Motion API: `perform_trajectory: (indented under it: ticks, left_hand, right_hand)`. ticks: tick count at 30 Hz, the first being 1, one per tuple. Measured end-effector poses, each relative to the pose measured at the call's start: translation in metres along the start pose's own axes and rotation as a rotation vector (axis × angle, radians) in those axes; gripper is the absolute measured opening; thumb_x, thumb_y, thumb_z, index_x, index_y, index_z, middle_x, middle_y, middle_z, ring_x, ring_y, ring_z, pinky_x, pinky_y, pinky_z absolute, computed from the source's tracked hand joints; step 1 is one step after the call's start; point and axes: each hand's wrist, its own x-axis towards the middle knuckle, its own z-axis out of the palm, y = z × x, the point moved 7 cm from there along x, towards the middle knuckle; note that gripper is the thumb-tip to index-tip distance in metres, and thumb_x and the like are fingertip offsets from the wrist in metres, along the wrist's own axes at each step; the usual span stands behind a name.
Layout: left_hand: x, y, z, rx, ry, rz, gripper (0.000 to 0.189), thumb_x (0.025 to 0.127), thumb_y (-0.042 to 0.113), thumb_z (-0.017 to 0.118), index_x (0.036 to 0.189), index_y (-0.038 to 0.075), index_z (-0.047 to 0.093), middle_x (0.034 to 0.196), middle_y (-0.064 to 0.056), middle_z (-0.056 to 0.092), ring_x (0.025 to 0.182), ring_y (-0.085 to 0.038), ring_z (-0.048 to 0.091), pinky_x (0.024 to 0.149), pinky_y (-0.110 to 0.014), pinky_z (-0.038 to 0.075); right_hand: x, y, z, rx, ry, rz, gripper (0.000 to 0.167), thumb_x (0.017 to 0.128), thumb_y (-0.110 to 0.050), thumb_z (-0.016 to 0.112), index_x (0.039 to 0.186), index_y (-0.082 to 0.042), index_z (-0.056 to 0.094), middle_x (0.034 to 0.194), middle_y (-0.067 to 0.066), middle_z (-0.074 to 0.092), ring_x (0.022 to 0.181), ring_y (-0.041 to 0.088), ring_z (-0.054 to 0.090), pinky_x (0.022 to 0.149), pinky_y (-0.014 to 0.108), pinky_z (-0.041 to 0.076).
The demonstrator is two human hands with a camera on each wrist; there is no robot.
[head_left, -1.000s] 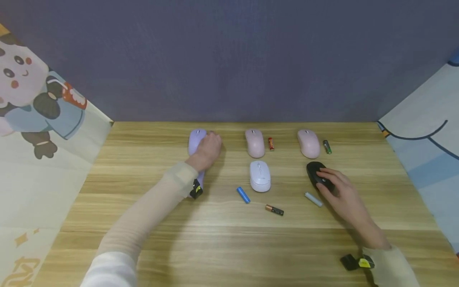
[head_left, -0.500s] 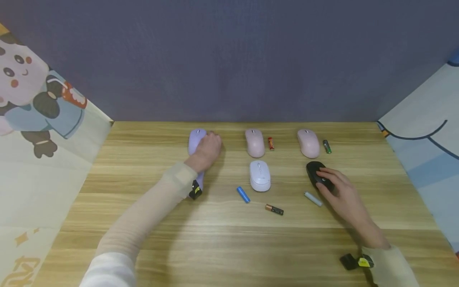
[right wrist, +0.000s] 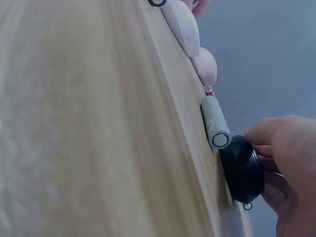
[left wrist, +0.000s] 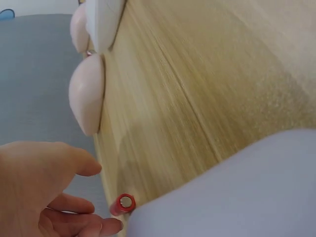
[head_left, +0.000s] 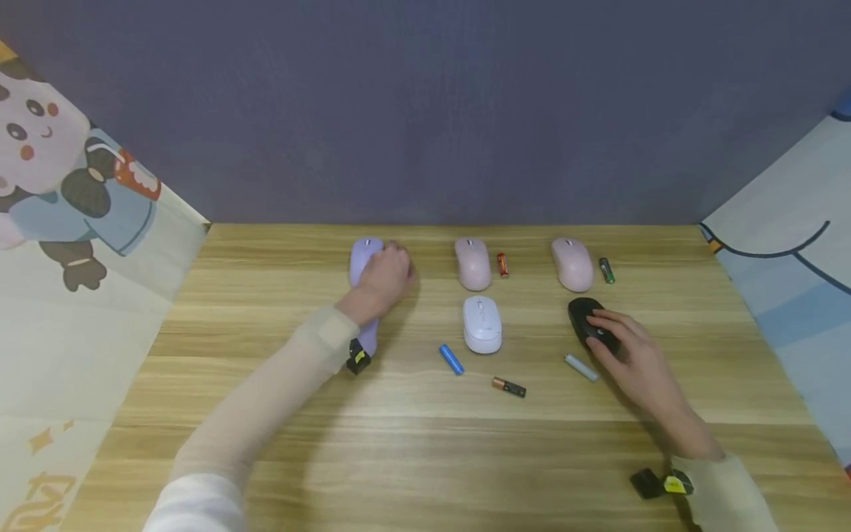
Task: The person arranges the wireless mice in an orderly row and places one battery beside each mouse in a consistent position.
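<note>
My left hand (head_left: pixel 380 279) reaches over the lilac mouse (head_left: pixel 366 255) at the back left of the table and hides part of it. In the left wrist view, a red battery (left wrist: pixel 123 203) lies against the lilac mouse (left wrist: pixel 247 197). The fingertips are close beside this battery, thumb spread apart from the fingers; whether they touch it, I cannot tell. At the right, my right hand (head_left: pixel 631 355) holds the black mouse (head_left: pixel 585 318) on the table. In the right wrist view, thumb and fingers lie about the black mouse (right wrist: pixel 242 168).
Two pink mice, one (head_left: pixel 473 264) central and one (head_left: pixel 572 264) farther right, stand in the back row. A white mouse (head_left: pixel 482 325) sits in front. Loose batteries lie around: red (head_left: pixel 502 265), green-black (head_left: pixel 606 270), blue (head_left: pixel 451 359), black-copper (head_left: pixel 509 387), grey (head_left: pixel 581 367).
My left wrist and forearm have shifted slightly left and toward me, while the hand stays over the lilac mouse. The right hand and the loose batteries have not visibly moved.
</note>
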Motion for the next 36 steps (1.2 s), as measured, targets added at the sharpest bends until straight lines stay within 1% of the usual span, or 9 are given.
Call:
perform_trajectory:
  ticks: [4, 7, 9, 12, 15, 18, 25, 32, 36]
  left_hand:
    - [-0.006, 0.002, -0.009, -0.073, 0.040, 0.019, 0.027, 0.099, 0.017, 0.061, 0.093, -0.008, 0.067, 0.112, -0.029, 0.066, 0.083, -0.034, 0.069, 0.068, -0.038, 0.064]
    - [-0.011, 0.003, -0.016, -0.101, 0.092, 0.054, 0.026, 0.098, 0.016, 0.061, 0.083, -0.005, 0.066, 0.108, -0.027, 0.067, 0.083, -0.034, 0.069, 0.070, -0.040, 0.064]
    - [-0.014, 0.002, -0.021, -0.109, 0.126, 0.070, 0.026, 0.098, 0.016, 0.062, 0.085, -0.006, 0.067, 0.106, -0.026, 0.068, 0.083, -0.035, 0.069, 0.070, -0.041, 0.064]
    - [-0.019, 0.000, -0.025, -0.126, 0.167, 0.075, 0.024, 0.097, 0.016, 0.064, 0.089, -0.006, 0.067, 0.104, -0.025, 0.069, 0.082, -0.036, 0.070, 0.070, -0.041, 0.064]
    - [-0.025, -0.002, -0.028, -0.135, 0.197, 0.077, 0.021, 0.096, 0.016, 0.065, 0.088, -0.004, 0.065, 0.103, -0.023, 0.069, 0.083, -0.035, 0.070, 0.071, -0.042, 0.064]
    - [-0.029, -0.003, -0.030, -0.124, 0.229, 0.091, 0.020, 0.095, 0.017, 0.065, 0.086, -0.001, 0.064, 0.102, -0.022, 0.069, 0.085, -0.035, 0.070, 0.073, -0.044, 0.063]
    - [-0.041, -0.001, -0.036, -0.099, 0.266, 0.138, 0.020, 0.094, 0.017, 0.068, 0.087, -0.001, 0.068, 0.095, -0.019, 0.068, 0.082, -0.034, 0.069, 0.073, -0.046, 0.062]
    - [-0.052, -0.002, -0.035, -0.119, 0.258, 0.159, 0.020, 0.096, 0.018, 0.067, 0.091, -0.001, 0.066, 0.093, -0.018, 0.066, 0.079, -0.032, 0.066, 0.071, -0.045, 0.062]
    - [-0.060, -0.005, -0.034, -0.137, 0.248, 0.159, 0.030, 0.096, 0.021, 0.069, 0.108, -0.007, 0.068, 0.101, -0.022, 0.069, 0.086, -0.036, 0.068, 0.076, -0.048, 0.063]
  right_hand:
    - [0.001, 0.000, 0.000, 0.010, 0.009, -0.012, 0.035, 0.093, -0.005, 0.075, 0.127, -0.002, 0.068, 0.136, 0.020, 0.062, 0.125, 0.046, 0.056, 0.111, 0.008, 0.027]
    - [0.001, 0.000, 0.000, 0.017, 0.012, -0.019, 0.035, 0.093, -0.004, 0.075, 0.127, -0.002, 0.068, 0.136, 0.021, 0.062, 0.124, 0.047, 0.056, 0.109, 0.005, 0.024]
    - [0.001, 0.000, 0.000, 0.017, 0.013, -0.022, 0.035, 0.093, -0.004, 0.075, 0.127, -0.001, 0.068, 0.136, 0.021, 0.062, 0.124, 0.047, 0.056, 0.109, 0.005, 0.024]
    - [0.001, 0.000, 0.000, 0.009, 0.009, -0.018, 0.035, 0.092, -0.004, 0.075, 0.127, -0.002, 0.068, 0.136, 0.021, 0.062, 0.125, 0.046, 0.057, 0.114, 0.013, 0.032]
    - [0.000, 0.001, 0.000, -0.001, 0.003, -0.008, 0.035, 0.093, -0.005, 0.075, 0.127, -0.002, 0.068, 0.137, 0.020, 0.062, 0.125, 0.046, 0.057, 0.116, 0.031, 0.042]
    - [0.000, 0.001, 0.000, -0.003, -0.002, 0.000, 0.035, 0.093, -0.006, 0.075, 0.127, -0.002, 0.068, 0.137, 0.020, 0.062, 0.126, 0.046, 0.056, 0.113, 0.044, 0.044]
    - [0.000, 0.001, 0.000, 0.000, -0.004, 0.007, 0.034, 0.095, -0.007, 0.074, 0.128, -0.002, 0.068, 0.137, 0.021, 0.061, 0.127, 0.046, 0.055, 0.108, 0.057, 0.045]
    - [0.000, 0.002, 0.001, -0.004, -0.002, 0.010, 0.035, 0.094, -0.006, 0.074, 0.128, -0.002, 0.068, 0.137, 0.020, 0.061, 0.127, 0.046, 0.055, 0.105, 0.060, 0.045]
    - [0.000, 0.003, 0.002, -0.012, -0.006, 0.011, 0.035, 0.094, -0.007, 0.075, 0.128, -0.003, 0.068, 0.138, 0.019, 0.061, 0.127, 0.046, 0.055, 0.102, 0.063, 0.046]
